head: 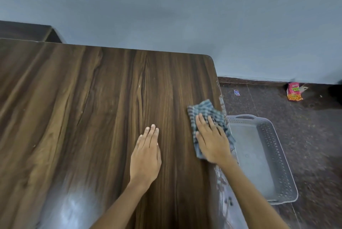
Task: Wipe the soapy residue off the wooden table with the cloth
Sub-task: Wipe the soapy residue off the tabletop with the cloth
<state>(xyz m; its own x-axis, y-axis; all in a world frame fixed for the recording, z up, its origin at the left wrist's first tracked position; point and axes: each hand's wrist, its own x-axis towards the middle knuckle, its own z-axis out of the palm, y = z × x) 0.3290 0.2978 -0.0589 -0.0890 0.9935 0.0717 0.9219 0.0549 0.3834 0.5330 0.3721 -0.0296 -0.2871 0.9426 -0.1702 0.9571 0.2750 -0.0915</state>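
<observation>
The right hand lies palm-down with fingers straight, pressing the crumpled blue-checked cloth onto the dark brown wooden table at its right edge. Left of it, the left hand rests flat, empty. A grey perforated plastic basket sits on the floor just right of the cloth.
</observation>
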